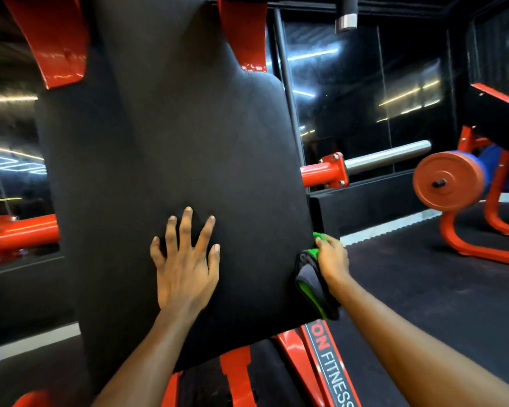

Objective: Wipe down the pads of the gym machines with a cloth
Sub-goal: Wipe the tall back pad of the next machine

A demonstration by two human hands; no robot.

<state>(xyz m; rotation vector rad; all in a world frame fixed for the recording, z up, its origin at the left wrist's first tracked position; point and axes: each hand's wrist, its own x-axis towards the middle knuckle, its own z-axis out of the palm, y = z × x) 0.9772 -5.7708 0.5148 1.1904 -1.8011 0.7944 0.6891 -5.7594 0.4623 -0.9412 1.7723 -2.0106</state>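
You are working in dim light. The black pad (165, 160) at centre swallows detail. Bright streaks of glare cross the glossy wall panels (365, 92) from 1 to 3 o'clock, and again at 9. The red frame (56, 48) at 11 o'clock carries hot highlights. Edges bow outward; the weight plate (447, 180) at 3 o'clock is soft.

A single wide-angle head-worn camera looks forward and slightly down from close range at the black back pad (171, 160), which fills most of the frame, with the gym floor (409, 289) to its right.
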